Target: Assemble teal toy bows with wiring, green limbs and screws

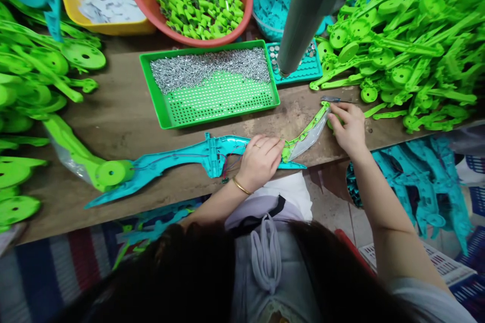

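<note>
A long blue toy-bow frame (178, 155) lies along the table's front edge, with thin wires along it. A green plastic limb (113, 173) is joined at its left end. Another green limb (308, 130), with a clear grey piece along it, angles up from its right end. My left hand (262, 159) is wrapped over the frame beside the right joint, covering part of it. My right hand (349, 123) pinches the far tip of the right limb between thumb and fingers. A small slim metal tool (333, 99) shows just above those fingers; whether they touch it I cannot tell.
A green tray (153, 103) of screws stands behind the frame, beside a blue tray (299, 73) of small metal discs. A red bowl (242, 15) holds green parts. Piles of green limbs (401, 55) flank the table. A grey post (308, 20) hangs over the blue tray.
</note>
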`<state>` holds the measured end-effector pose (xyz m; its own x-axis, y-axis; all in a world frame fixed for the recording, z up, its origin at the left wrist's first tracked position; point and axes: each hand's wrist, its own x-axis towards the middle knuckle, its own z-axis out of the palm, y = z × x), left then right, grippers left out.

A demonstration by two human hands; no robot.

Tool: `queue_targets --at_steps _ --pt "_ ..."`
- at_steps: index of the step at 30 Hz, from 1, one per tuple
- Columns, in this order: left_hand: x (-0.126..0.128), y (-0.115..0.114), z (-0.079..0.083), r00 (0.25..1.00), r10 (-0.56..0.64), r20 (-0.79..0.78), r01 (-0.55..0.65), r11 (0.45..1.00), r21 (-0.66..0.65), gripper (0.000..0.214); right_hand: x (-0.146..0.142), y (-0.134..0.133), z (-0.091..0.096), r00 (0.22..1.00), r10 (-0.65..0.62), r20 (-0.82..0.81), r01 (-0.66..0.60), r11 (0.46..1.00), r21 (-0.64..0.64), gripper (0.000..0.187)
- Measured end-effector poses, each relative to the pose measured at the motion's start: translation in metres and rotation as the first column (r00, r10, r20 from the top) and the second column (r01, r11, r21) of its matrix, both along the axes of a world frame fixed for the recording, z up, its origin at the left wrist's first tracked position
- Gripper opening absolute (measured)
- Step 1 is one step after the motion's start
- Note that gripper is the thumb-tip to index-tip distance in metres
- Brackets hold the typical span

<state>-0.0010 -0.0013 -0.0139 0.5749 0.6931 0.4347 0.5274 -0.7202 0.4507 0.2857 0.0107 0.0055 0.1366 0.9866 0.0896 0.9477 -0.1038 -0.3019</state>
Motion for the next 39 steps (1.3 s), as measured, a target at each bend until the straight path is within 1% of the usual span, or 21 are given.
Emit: queue_targets --at_steps 2,4,7,11,15,19,21,24,26,29,33,36,39 --pt "0.000 0.000 0.001 1.000 -0.001 0.006 0.001 1.000 -0.003 0.025 0.000 0.001 -0.001 1.000 0.005 -0.014 -0.006 1.000 -0.006 0.040" --pt "0.000 0.000 0.000 1.000 -0.001 0.003 0.001 0.999 -0.044 0.025 0.001 0.001 -0.001 1.000 0.010 -0.009 -0.011 1.000 -0.004 0.041" --pt "0.000 -0.001 -0.001 1.000 0.004 -0.003 -0.004 0.996 -0.090 0.026 0.000 0.000 0.001 0.999 0.009 0.049 -0.009 1.000 0.000 0.039" --pt "0.000 -0.002 -0.003 1.000 0.012 -0.014 -0.013 0.999 -0.047 0.026 -0.002 -0.001 0.004 0.992 0.012 0.123 -0.011 1.000 -0.015 0.038" --pt "0.000 -0.002 -0.004 1.000 0.011 0.002 -0.011 0.998 -0.060 0.028 -0.001 -0.001 0.010 0.992 0.049 0.115 -0.043 0.997 -0.059 0.040" --pt "0.000 -0.002 -0.003 1.000 0.015 -0.010 -0.016 0.998 -0.054 0.027 0.016 -0.011 0.021 0.994 0.064 0.083 -0.059 0.997 -0.058 0.046" --pt "0.000 -0.003 -0.002 1.000 0.022 -0.023 -0.023 0.998 -0.060 0.026 0.029 -0.021 0.024 0.990 0.108 0.093 -0.100 0.991 -0.090 0.053" --pt "0.000 -0.002 0.001 1.000 0.011 -0.020 -0.012 0.997 -0.072 0.026 0.041 -0.033 0.022 0.980 0.172 0.103 -0.155 0.975 -0.160 0.065" --pt "-0.001 -0.001 0.004 1.000 -0.002 -0.012 0.001 0.996 -0.089 0.027 0.042 -0.037 0.018 0.979 0.179 0.100 -0.162 0.974 -0.157 0.065" --pt "-0.003 0.000 0.008 1.000 0.000 0.018 0.003 0.991 -0.132 0.027 0.036 -0.037 0.016 0.980 0.176 0.092 -0.163 0.978 -0.130 0.061" --pt "-0.004 0.002 0.010 0.999 0.007 0.052 0.003 0.982 -0.190 0.022 0.017 -0.036 0.031 0.981 0.172 0.084 -0.163 0.981 -0.108 0.059" --pt "-0.004 0.002 0.011 0.999 0.021 0.048 -0.010 0.975 -0.220 0.017 -0.003 -0.036 0.045 0.970 0.239 0.032 -0.234 0.966 -0.109 0.060" --pt "-0.004 0.002 0.013 0.999 0.029 0.030 -0.021 0.973 -0.228 0.017 -0.024 -0.036 0.054 0.942 0.333 -0.040 -0.335 0.925 -0.181 0.062"
